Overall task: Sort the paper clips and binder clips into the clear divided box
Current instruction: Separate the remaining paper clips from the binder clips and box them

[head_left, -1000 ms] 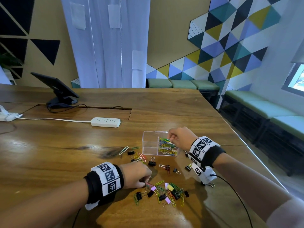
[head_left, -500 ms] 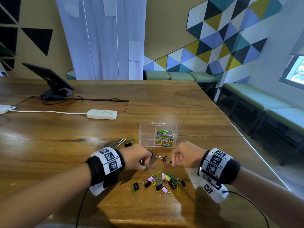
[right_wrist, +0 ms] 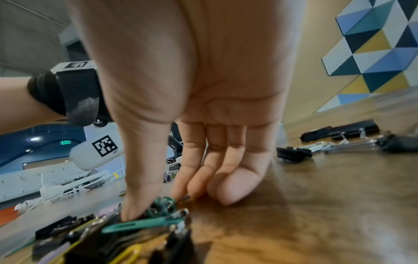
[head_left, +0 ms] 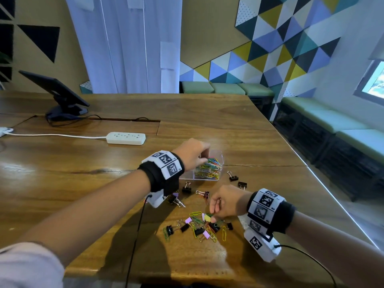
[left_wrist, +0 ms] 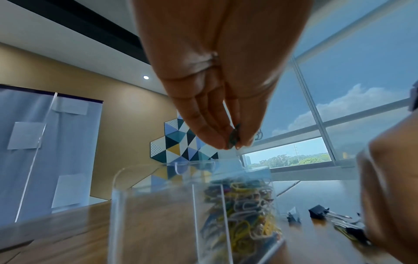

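Observation:
The clear divided box (head_left: 220, 155) stands mid-table, its right compartment full of coloured paper clips (head_left: 209, 169). My left hand (head_left: 204, 157) hovers over the box and pinches a dark green paper clip (left_wrist: 234, 136) between thumb and fingertips, above the box (left_wrist: 156, 196). A mixed pile of paper clips and binder clips (head_left: 199, 226) lies nearer to me. My right hand (head_left: 214, 218) reaches down into that pile, thumb and forefinger closing on a green paper clip (right_wrist: 161, 205). Loose black binder clips (head_left: 233, 178) lie beside the box.
A white power strip (head_left: 126, 138) with its cable lies behind the box, and a tablet on a stand (head_left: 56, 90) sits at the far left. The table's right edge (head_left: 311, 173) runs close to the right arm. Wrist cables trail toward me.
My left hand rose from the pile to above the box with a clip. My right hand came back from the box down to the pile.

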`<move>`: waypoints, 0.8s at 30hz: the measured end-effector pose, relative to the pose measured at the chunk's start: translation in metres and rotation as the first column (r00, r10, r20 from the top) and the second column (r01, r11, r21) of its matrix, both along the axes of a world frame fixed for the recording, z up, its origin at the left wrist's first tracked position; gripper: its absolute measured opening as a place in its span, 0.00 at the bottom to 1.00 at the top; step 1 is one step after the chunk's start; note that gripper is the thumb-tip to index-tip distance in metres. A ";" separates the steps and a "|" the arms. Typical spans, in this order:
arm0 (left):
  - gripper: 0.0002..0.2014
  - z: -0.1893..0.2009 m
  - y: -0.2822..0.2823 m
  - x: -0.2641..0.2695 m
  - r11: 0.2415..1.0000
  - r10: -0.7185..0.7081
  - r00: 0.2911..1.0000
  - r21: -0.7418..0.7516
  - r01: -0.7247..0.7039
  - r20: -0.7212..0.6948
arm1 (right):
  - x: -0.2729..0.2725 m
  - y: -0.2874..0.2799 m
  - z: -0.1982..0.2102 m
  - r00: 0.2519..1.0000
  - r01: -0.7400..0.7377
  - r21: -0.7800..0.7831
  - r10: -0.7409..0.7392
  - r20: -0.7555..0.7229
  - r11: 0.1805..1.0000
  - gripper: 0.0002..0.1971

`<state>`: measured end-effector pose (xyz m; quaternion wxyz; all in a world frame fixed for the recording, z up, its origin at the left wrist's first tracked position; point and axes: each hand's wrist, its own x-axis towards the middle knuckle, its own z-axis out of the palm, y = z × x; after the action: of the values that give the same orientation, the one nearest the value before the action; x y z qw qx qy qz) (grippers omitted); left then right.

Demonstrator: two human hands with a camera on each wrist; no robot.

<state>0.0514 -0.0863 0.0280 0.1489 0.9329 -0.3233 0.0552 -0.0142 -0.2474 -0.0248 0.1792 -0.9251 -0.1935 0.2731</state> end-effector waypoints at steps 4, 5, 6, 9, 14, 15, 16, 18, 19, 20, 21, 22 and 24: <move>0.06 0.002 -0.015 0.009 0.999 0.038 0.999 0.021 -0.038 0.002 | 0.002 -0.001 0.001 0.998 0.020 0.051 -0.017 -0.063 0.999 0.12; 0.06 0.001 -0.018 0.011 0.999 0.049 0.999 0.024 -0.049 -0.009 | 0.003 -0.002 0.001 0.997 0.018 0.056 -0.014 -0.072 0.998 0.12; 0.06 0.000 -0.020 0.013 0.998 0.061 0.998 0.022 -0.060 -0.022 | 0.003 -0.002 0.001 0.997 0.016 0.060 -0.011 -0.081 0.998 0.12; 0.07 -0.005 -0.027 0.018 0.995 0.095 0.994 0.032 -0.094 -0.050 | 0.002 -0.003 0.001 0.995 0.013 0.084 -0.005 -0.102 0.996 0.11; 0.13 -0.012 -0.032 0.023 0.990 0.136 0.985 0.040 -0.132 -0.107 | 0.000 -0.005 0.001 0.997 0.002 0.108 0.006 -0.072 0.994 0.11; 0.14 -0.013 -0.032 0.023 0.990 0.137 0.983 0.048 -0.132 -0.122 | 0.001 -0.005 0.001 0.998 -0.006 0.110 0.012 -0.061 0.994 0.10; 0.15 -0.015 -0.031 0.023 0.989 0.139 0.981 0.062 -0.131 -0.136 | 0.001 -0.006 0.001 0.998 -0.011 0.112 0.017 -0.055 0.994 0.10; 0.16 -0.019 -0.028 0.023 0.987 0.145 0.978 0.085 -0.133 -0.147 | 0.001 -0.006 0.000 0.998 -0.004 0.119 0.012 -0.063 0.993 0.09; 0.16 -0.020 -0.026 0.022 0.987 0.142 0.979 0.091 -0.129 -0.146 | 0.001 -0.006 0.000 0.998 0.002 0.122 0.007 -0.067 0.993 0.09; 0.16 -0.022 -0.024 0.021 0.988 0.134 0.981 0.094 -0.121 -0.142 | 0.002 -0.006 0.000 0.998 0.004 0.124 0.004 -0.067 0.992 0.08; 0.16 -0.024 -0.022 0.020 0.989 0.124 0.983 0.095 -0.112 -0.138 | 0.002 -0.006 0.000 0.998 0.007 0.128 0.002 -0.069 0.992 0.06; 0.17 -0.025 -0.021 0.020 0.991 0.117 0.984 0.087 -0.105 -0.137 | 0.002 -0.007 0.000 0.997 0.010 0.134 0.000 -0.073 0.991 0.05; 0.19 -0.025 -0.018 0.020 0.992 0.118 0.984 0.064 -0.110 -0.133 | 0.002 -0.007 0.000 0.997 0.010 0.140 0.001 -0.073 0.990 0.04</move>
<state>0.0717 -0.1046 0.0026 0.1407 0.9552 -0.2600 -0.0094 -0.0126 -0.2543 -0.0247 0.2513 -0.9001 -0.2036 0.2918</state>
